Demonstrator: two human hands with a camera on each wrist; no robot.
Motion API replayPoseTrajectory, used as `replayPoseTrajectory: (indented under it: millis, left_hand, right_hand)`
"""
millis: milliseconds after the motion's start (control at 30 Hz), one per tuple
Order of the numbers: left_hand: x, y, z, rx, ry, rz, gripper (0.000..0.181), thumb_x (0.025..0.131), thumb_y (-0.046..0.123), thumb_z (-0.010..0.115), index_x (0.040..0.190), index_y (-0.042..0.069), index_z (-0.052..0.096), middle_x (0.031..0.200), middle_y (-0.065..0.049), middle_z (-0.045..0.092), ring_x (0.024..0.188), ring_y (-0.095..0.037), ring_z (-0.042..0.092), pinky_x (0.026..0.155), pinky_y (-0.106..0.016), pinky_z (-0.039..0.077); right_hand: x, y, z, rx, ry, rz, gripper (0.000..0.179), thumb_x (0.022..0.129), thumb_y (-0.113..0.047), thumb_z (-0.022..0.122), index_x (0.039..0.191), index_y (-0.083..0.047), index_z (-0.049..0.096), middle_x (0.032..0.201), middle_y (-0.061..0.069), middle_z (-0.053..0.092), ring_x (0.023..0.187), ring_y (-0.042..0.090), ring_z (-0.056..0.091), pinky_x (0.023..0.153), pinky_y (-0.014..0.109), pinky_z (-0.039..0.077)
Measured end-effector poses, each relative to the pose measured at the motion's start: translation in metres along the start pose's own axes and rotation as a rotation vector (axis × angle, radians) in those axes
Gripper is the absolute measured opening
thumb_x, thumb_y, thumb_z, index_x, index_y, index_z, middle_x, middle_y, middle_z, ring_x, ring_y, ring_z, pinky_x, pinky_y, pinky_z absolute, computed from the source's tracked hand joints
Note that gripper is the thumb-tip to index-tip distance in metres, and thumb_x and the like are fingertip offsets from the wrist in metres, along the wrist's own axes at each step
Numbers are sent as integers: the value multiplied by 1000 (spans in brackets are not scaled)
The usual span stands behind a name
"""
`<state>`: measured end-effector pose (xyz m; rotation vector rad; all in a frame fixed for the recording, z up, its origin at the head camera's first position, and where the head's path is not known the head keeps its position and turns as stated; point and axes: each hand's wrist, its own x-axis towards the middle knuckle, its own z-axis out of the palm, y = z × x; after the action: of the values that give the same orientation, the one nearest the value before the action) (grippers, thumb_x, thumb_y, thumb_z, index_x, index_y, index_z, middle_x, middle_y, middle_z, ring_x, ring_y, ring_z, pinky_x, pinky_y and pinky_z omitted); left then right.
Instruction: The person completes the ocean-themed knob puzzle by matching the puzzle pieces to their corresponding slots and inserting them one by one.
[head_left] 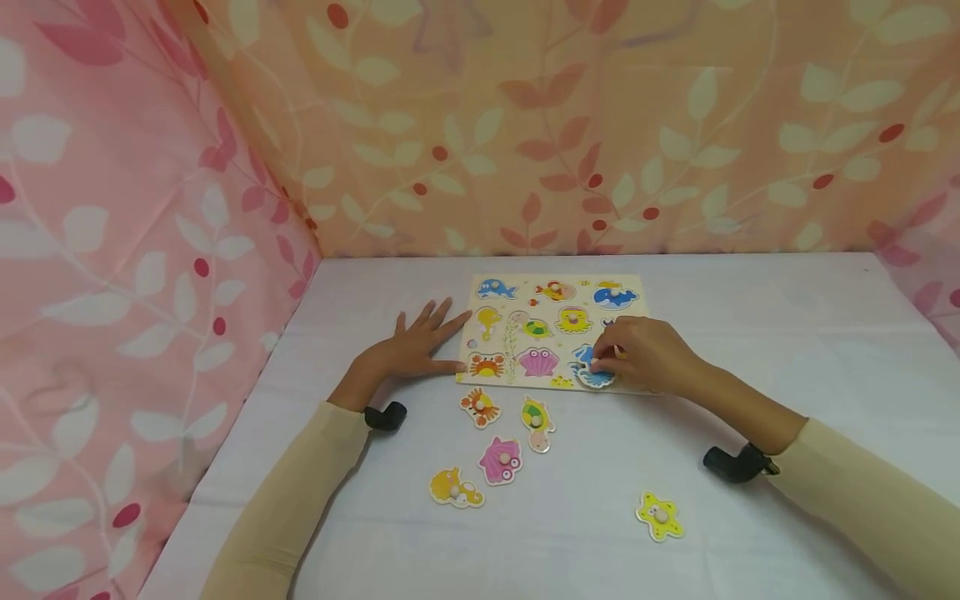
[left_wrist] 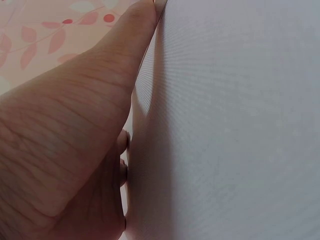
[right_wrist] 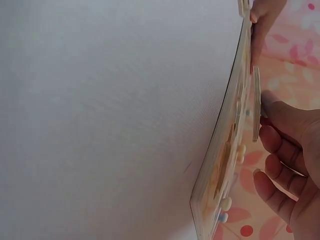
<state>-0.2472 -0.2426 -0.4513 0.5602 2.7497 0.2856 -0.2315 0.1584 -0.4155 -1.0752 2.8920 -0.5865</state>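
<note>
Over the board (head_left: 525,287), near right, we seem mid-fitting: our right hand (head_left: 648,354) pinches a blue piece (head_left: 596,381), likely needing alignment, then lowering; our left hand (head_left: 408,348) lies spread.

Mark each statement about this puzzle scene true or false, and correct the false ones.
1. The right hand holds a blue piece over the board. True.

2. The left hand grips the yellow star piece. False: its fingers are spread at the board's left edge, and the star lies on the table.

3. The loose crab piece lies left of the loose turtle piece in the head view. True.

4. The octopus piece lies on the table. False: it sits in the board.
</note>
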Motion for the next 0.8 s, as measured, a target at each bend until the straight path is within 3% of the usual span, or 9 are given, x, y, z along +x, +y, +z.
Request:
replayPoseTrajectory:
  millis: [467, 800]
  left_hand:
    - [2, -1, 1, 12, 1, -12, 100, 85, 79, 56, 162, 44, 4, 171, -2, -11, 155, -31, -16, 115, -70, -11]
    - [2, 0, 0, 2, 0, -12, 100, 85, 78, 57, 162, 43, 5, 171, -2, -11, 155, -32, -16, 114, -70, -11]
  right_hand:
    - [17, 6, 6, 9, -61, 40, 18, 84, -30, 86, 95, -17, 82, 92, -5, 75, 93, 18, 67, 82, 41, 55]
    - [21, 10, 9, 0, -49, 10, 13, 83, -32, 86, 88, -21, 80, 87, -10, 72, 89, 15, 65, 80, 39, 54]
